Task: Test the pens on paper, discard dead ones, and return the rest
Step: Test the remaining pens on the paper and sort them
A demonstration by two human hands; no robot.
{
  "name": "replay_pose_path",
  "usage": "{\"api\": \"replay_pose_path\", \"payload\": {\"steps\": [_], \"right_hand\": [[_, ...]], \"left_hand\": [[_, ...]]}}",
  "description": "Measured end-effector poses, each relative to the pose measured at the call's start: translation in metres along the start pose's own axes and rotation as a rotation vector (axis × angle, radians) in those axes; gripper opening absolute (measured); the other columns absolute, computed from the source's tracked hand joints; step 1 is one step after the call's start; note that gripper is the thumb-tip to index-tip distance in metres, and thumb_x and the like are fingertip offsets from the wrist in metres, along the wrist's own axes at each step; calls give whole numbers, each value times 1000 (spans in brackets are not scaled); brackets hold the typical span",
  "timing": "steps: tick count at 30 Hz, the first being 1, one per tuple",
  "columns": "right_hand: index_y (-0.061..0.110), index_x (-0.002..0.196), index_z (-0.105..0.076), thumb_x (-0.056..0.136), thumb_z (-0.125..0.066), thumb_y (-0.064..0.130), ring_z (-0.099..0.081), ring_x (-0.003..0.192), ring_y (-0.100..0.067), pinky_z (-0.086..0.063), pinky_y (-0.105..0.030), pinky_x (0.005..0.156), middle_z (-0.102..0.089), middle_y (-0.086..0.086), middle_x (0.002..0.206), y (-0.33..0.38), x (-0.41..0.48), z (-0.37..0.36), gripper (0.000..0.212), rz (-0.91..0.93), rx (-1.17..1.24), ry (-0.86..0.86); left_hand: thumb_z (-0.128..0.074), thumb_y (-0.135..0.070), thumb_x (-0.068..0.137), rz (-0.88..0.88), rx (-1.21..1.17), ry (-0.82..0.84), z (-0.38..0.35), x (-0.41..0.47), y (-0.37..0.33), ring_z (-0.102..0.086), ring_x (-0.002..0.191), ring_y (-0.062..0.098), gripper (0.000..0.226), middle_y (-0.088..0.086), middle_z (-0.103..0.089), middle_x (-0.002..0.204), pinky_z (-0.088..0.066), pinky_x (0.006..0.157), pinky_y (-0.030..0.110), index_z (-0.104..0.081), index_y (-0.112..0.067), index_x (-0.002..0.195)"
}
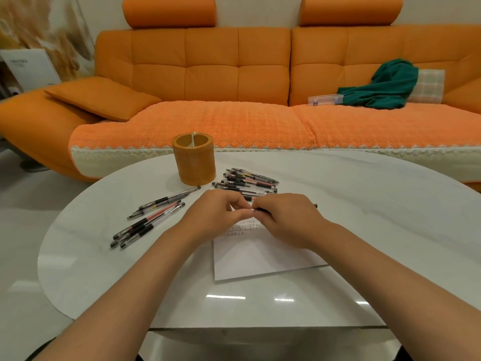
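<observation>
At the frame's centre a pen (261, 210) is held just above the top of the paper (260, 256), the right hand (289, 220) curled round its barrel and the left hand (216, 212) pinching its left end. A pile of pens (247, 182) lies just above the hands, and five more pens (151, 217) lie left of centre. An orange holder (194, 158) stands upright above both groups on the white desk (364, 230).

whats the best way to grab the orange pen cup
Wrap a hand round the mid-wall of the orange pen cup, coming from its left. It stands upright, a plain cylinder with no handle, and the pile of pens lies close on its right.
</observation>
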State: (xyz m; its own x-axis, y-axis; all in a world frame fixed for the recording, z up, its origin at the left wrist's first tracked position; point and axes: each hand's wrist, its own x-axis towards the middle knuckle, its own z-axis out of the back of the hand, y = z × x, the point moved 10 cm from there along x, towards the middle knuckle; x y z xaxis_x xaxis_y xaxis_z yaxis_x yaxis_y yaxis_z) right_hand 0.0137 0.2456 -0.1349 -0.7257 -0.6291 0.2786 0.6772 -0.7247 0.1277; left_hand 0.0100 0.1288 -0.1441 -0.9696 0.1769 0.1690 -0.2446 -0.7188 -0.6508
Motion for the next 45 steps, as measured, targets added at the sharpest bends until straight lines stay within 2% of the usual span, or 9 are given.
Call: {"api": "replay_pose_path", "payload": {"steps": [8, 14, 20, 23, 26, 30, 32, 39, 45], "right_hand": [[36, 102, -62, 102, -36, 55, -49, 60, -12, -25, -28, 49, -49, 12, 61, -5, 10, -11, 32, -33, -25, 24], [33, 137, -40, 104, -36, 37, -57, 82, -18, -40, -35, 64, -66, 4, 97, -21, 5, -22, 34, -165, 133, 186], [29, 94, -61, 100, -37, 5, -57, 69, -18, -46, -35, 64, -62, -3, 93, -36, 4, -14, 34, -271, 516, 125], [23, 103, -71, 97, -34, -6, -63, 71, -18, -49, -27, 53, -61, -9, 100, -37, 2, -19, 48, -371, 833, 97], [20, 117, -66, 90, -39, -18, -59, 82, -22, -54, -23, 63, -59, -10, 100, -32, 2, -21, 54, -373, 969, 83], [14, 109, -66, 96, -63, 15, -54, 64, -19, -46, -28, 56, -55, -8, 77, -16, 0, -24, 13, -315, 1100, 67], [12, 97, -68, 100, -54, 23, -54, 57, -21, -38, -30, 48, -56, -7, 68, -18, -2, -31, 19, -385, 1146, 71], [-2, 85, -61, 84, -58, -11, -61, 50, -20, -38, -18, 40, -65, -22, 65, -13, -5, -39, 10, -416, 1116, 118], [8, 68, -53, 81, -63, -7, -50, 40, -19, -40, -26, 43, -55, -8, 48, -13, -2, -43, 22, -358, 1010, 119]], "left_hand": [[-78, -34, 85, 6, 8, 71, 2, 6, 8, -60, 67, -2, 8, -17, -69, 71, -43, 58, 12, -78, -26, 86], [-73, -38, 88, 49, 129, 92, 3, 5, 17, -60, 76, 3, 6, -18, -67, 85, -47, 63, 21, -71, -34, 90], [-71, -42, 87, 85, 266, 138, -2, 3, 29, -58, 79, 1, 12, -16, -63, 94, -46, 63, 21, -64, -35, 92], [-74, -46, 84, 101, 256, 170, -5, 2, 30, -58, 82, 4, 20, -14, -63, 94, -52, 69, 26, -65, -34, 97], [-76, -47, 82, 122, 239, 200, -7, 2, 31, -58, 85, 6, 26, -13, -61, 97, -51, 72, 27, -64, -33, 101], [-79, -47, 79, 143, 192, 192, -8, 3, 37, -59, 84, 5, 27, -13, -61, 95, -51, 73, 27, -65, -34, 99], [-79, -47, 79, 146, 181, 194, -9, 4, 39, -59, 84, 5, 27, -12, -61, 95, -52, 73, 27, -65, -34, 98], [-80, -48, 77, 158, 170, 199, -11, 6, 46, -58, 84, 4, 28, -14, -61, 94, -51, 73, 27, -65, -36, 97], [-78, -51, 75, 149, 202, 182, -11, 8, 46, -57, 84, 2, 31, -16, -60, 93, -52, 72, 28, -64, -35, 98]]}}
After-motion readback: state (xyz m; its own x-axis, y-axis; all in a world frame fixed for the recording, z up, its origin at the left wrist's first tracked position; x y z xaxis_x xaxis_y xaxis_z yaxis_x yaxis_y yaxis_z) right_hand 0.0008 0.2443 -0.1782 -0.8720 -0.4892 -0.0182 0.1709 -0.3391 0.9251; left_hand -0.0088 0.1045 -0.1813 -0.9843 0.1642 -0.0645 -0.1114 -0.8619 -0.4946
